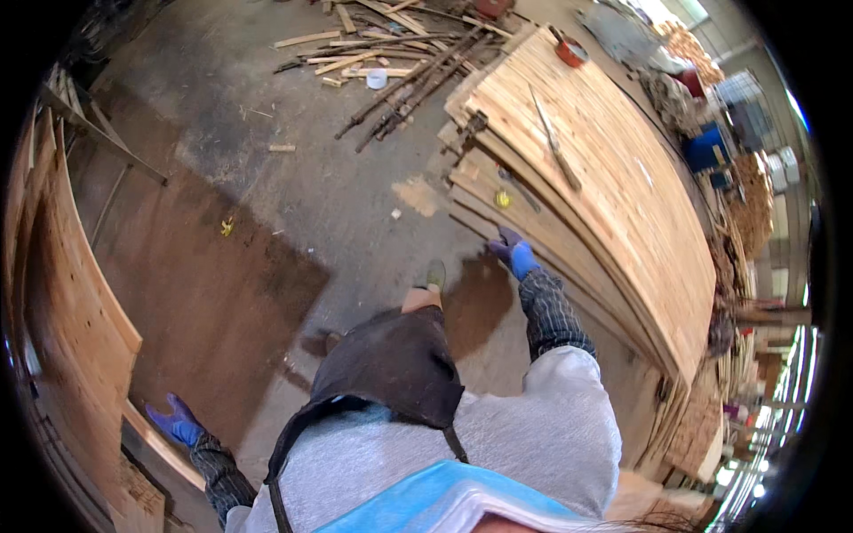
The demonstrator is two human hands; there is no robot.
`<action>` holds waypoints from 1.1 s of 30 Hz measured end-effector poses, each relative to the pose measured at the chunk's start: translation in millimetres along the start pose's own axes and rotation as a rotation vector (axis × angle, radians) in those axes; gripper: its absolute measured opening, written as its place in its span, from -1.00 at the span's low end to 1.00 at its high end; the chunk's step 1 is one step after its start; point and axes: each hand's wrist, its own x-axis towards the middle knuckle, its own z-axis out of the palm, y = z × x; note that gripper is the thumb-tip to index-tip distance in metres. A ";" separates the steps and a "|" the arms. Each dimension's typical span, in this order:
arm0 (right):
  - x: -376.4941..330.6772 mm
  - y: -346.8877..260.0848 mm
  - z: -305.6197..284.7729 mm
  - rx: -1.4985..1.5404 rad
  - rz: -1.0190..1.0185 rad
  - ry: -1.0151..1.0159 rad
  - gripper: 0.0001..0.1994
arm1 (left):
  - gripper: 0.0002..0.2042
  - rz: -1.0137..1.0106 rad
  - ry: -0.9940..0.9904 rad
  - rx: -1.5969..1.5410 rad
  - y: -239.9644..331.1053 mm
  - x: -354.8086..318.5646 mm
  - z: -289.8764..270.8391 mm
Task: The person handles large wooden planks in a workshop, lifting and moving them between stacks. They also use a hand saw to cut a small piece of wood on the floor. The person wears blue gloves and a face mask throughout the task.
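My left hand, in a blue and purple glove, hangs at the lower left with its fingers apart. It holds nothing that I can see and is beside large wooden panels standing on edge. My right hand, gloved alike, reaches out with fingers stretched, near the edge of a stack of boards; whether it touches them I cannot tell. Atop the stack lies a pale laminated panel. A long thin-bladed tool with a wooden handle rests on it. A small yellow round object sits on a lower board.
A red-orange pot with a dark handle stands at the panel's far end. Loose wood strips are heaped on the floor ahead, beside a white roll. A yellow scrap and a wood offcut lie on the concrete.
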 end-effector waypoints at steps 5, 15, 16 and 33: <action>175.1 157.2 -96.8 -0.595 -0.089 0.009 -0.43 | -0.40 -0.432 -0.066 -0.629 67.8 -131.3 38.0; 347.5 285.1 -192.4 -0.329 0.559 0.174 0.01 | -0.44 -0.964 -0.184 -0.536 99.6 -275.3 -109.1; 354.3 283.9 -190.8 -0.313 0.549 0.080 -0.01 | -0.44 -0.963 -0.153 -0.634 103.1 -278.7 -112.2; 269.3 -34.4 26.7 0.567 -0.365 -0.558 -0.50 | -0.39 -1.209 -0.013 -0.859 44.0 -471.0 -49.4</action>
